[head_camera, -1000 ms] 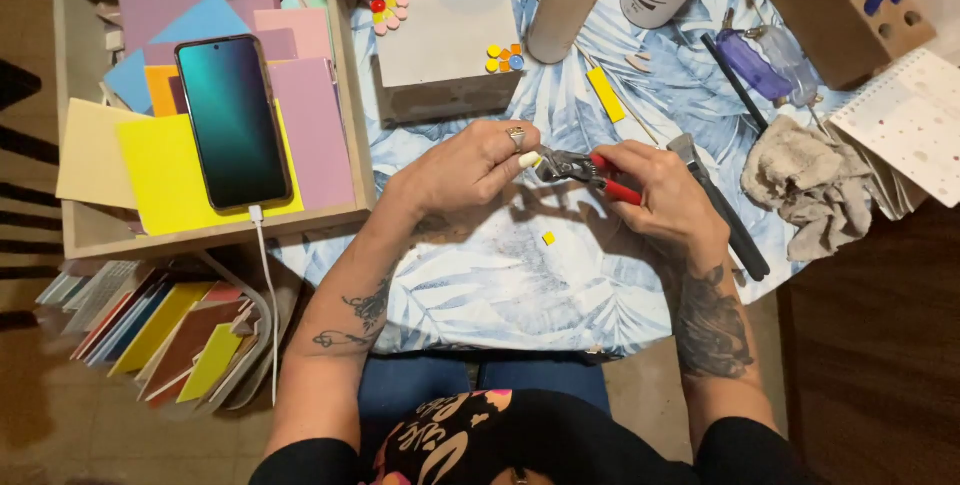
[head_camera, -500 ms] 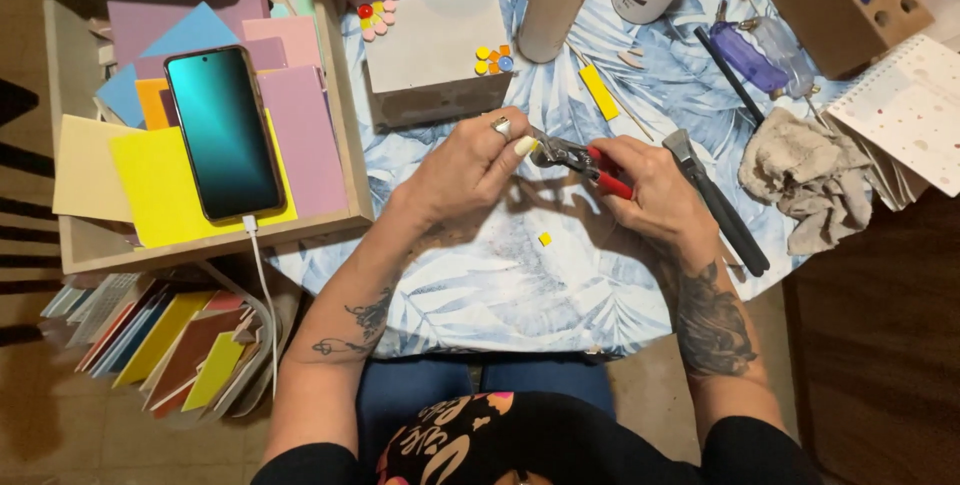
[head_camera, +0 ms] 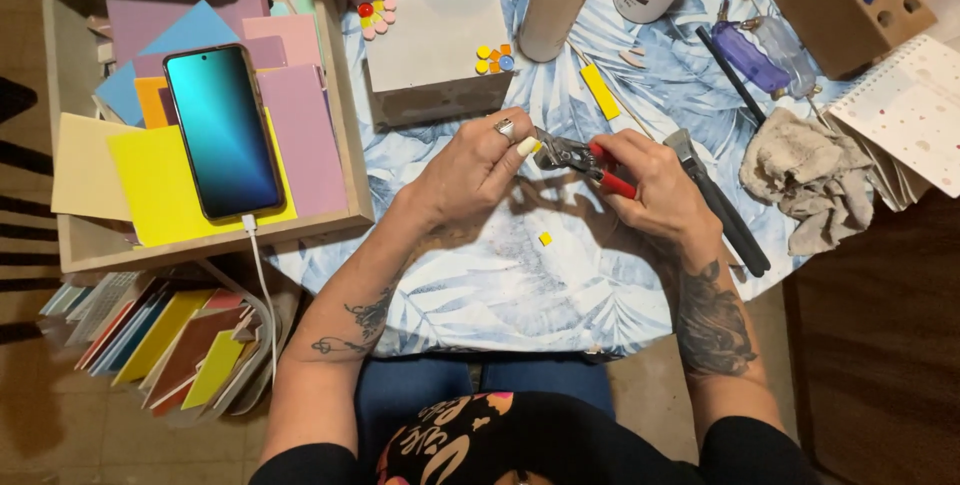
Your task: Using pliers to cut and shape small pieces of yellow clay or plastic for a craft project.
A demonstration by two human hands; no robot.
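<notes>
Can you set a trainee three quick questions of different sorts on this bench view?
1. True or false: the right hand holds red-handled pliers.
2. What lies on the coloured sheets in the wooden tray? A) a phone on a cable B) scissors C) a cup
3. What small thing lies on the leaf-print tablecloth below the left hand?

Key: 1 true. 2 A, the phone. 3 a small yellow square piece.

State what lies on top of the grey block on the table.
On the grey block sit small coloured round and square pieces, in two clusters: one at its top-left corner, one near its right edge. Its underside is hidden.
</notes>
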